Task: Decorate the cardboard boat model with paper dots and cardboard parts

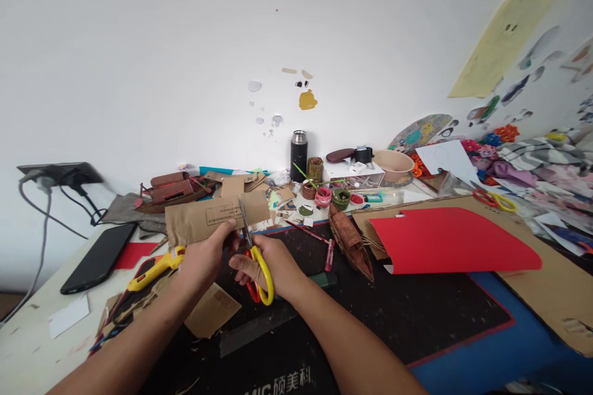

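Note:
A piece of brown cardboard [189,220] with printed text is raised over the dark work mat, gripped at its lower edge by my left hand [208,253]. My right hand [273,265] is closed around the handles of red and yellow scissors [265,281]. The scissor blades point up and cross the cardboard toward its right part. Below my left hand, a smaller cardboard piece [213,310] lies on the mat. A yellow glue gun [157,268] rests to the left of my left wrist. The fingertips of my left hand are partly hidden.
A brown model boat [349,241] and a red sheet [456,242] lie to the right. Paint jars [323,197] and a black flask [299,157] stand at the back. Another model boat [173,192] sits back left, near a black phone [98,258]. A second pair of scissors [495,200] lies far right.

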A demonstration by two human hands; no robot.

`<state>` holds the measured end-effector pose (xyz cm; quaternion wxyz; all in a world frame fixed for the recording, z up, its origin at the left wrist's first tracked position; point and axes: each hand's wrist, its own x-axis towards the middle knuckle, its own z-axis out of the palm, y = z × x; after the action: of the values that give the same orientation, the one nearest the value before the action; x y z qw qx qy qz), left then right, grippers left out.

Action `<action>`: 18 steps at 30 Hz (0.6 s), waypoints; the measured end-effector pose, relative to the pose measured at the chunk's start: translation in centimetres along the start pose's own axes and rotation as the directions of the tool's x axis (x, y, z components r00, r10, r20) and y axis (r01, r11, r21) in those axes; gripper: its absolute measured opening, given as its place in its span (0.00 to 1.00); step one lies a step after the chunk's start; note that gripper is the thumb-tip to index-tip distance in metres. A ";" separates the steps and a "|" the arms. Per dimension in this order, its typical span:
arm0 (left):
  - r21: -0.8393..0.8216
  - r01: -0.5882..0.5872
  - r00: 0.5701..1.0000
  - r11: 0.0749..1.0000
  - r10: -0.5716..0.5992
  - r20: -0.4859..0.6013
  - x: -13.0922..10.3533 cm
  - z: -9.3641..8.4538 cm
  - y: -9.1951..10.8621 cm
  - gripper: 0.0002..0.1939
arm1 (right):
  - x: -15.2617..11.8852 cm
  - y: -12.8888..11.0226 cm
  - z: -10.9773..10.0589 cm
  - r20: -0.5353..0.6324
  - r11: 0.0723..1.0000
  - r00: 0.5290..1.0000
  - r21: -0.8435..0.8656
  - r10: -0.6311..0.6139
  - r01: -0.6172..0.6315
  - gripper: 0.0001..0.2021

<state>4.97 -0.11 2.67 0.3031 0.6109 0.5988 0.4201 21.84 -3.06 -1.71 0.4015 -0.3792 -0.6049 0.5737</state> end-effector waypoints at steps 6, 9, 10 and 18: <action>-0.152 0.035 0.998 0.988 -0.042 -0.046 -0.2 0.3 0.9 0.17 | -0.4 -1.7 -0.5 -0.080 0.926 0.994 -0.376 -0.074 0.038 0.28; -0.198 0.039 0.991 0.979 -0.063 -0.117 -0.1 0.9 0.4 0.12 | -0.5 -2.3 -0.3 -0.138 0.920 0.990 -0.390 -0.031 -0.026 0.27; -0.213 0.030 0.990 0.977 -0.058 -0.130 0.0 1.1 0.3 0.12 | -0.6 -2.4 -0.2 -0.154 0.916 0.988 -0.399 -0.030 -0.035 0.26; -0.234 0.003 0.988 0.972 -0.038 -0.146 -0.4 1.9 0.0 0.14 | -0.7 -2.8 -0.1 -0.175 0.914 0.981 -0.405 -0.079 0.001 0.22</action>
<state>6.70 -0.29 1.74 0.3312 0.5315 0.5725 0.5291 22.20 -3.79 1.01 0.3817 -0.4937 -0.6771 0.3901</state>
